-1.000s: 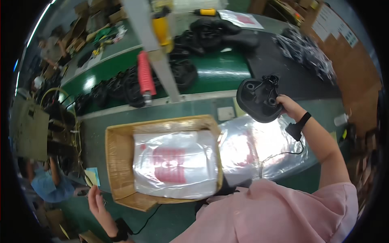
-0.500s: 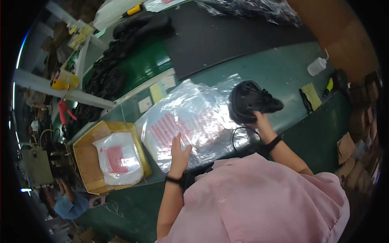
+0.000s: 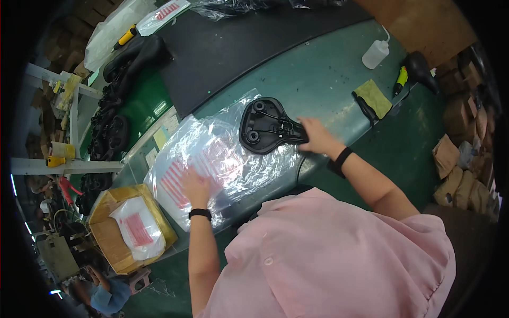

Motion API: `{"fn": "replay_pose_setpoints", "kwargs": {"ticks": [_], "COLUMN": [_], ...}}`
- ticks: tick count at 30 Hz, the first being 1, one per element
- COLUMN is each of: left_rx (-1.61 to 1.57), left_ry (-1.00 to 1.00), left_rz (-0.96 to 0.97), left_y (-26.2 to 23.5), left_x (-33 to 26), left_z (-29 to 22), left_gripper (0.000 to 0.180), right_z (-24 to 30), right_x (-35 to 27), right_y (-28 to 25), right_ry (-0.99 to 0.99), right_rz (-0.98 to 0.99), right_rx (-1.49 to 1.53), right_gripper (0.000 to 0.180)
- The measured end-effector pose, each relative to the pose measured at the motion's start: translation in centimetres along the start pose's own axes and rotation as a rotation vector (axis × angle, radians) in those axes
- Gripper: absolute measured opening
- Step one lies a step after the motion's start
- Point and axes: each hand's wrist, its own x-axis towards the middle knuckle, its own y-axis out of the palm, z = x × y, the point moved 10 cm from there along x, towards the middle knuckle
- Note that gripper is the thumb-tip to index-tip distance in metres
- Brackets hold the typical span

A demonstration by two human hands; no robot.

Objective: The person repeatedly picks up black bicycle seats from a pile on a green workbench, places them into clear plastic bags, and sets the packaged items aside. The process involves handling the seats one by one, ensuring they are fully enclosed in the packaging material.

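A black bicycle saddle (image 3: pixel 263 125) lies underside up, its rails and two round spring mounts showing, over the right part of a stack of clear plastic bags (image 3: pixel 228 172) with red print. My right hand (image 3: pixel 318 137) grips the narrow nose of the saddle from the right. At the left part of the bags is my left hand (image 3: pixel 197 186), over the red print. Motion smears its fingers, so whether they press on the plastic or pinch it does not show.
An open cardboard box (image 3: pixel 108 233) with printed bags stands at left. Black saddles (image 3: pixel 114 135) are heaped behind it. A dark mat (image 3: pixel 212 58) covers the far bench. A squeeze bottle (image 3: pixel 375 54), green cloth (image 3: pixel 374 98) and another saddle (image 3: pixel 422 71) are at right. A person (image 3: pixel 108 291) sits lower left.
The saddle has come left onto the bags and turned, its underside now facing up more fully. My left hand has moved forward over the bags. The whole view has also shifted.
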Motion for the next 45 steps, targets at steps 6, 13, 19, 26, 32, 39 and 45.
{"fn": "replay_pose_setpoints", "kwargs": {"ticks": [6,13,19,26,32,39,45], "left_rx": [-0.075,-0.065,-0.29,-0.48,-0.131,-0.605,-1.177], "left_ry": [0.078,0.074,0.297,0.473,0.275,-0.02,-0.367], "left_rz": [0.124,0.086,-0.12,-0.081,-0.092,-0.102,0.049], "left_y": [2.6,0.9,-3.7,-2.8,1.8,2.3,2.7], "left_x": [-4.1,-1.4,1.6,-3.4,0.1,3.5,1.7], "left_z": [-6.6,2.0,-1.4,-24.8,-25.9,-16.6,-13.6], "left_gripper": [0.078,0.074,0.071,0.076,0.075,0.033,0.02], "right_z": [1.2,10.4,14.2,1.6,-4.8,-8.0,-6.9], "right_x": [2.1,-3.1,-4.7,-4.3,-3.0,-2.0,-1.2], "right_y": [2.8,3.8,-0.8,-7.3,-4.7,-0.3,2.7], "right_ry": [0.038,0.423,0.265,0.236,0.401,0.353,0.447], "right_rz": [0.17,0.709,0.642,-0.46,-0.25,0.06,0.445], "right_rx": [0.022,1.969,2.291,0.596,0.077,0.306,1.211], "right_gripper": [0.077,0.049,0.047,0.059,0.061,0.087,0.062]}}
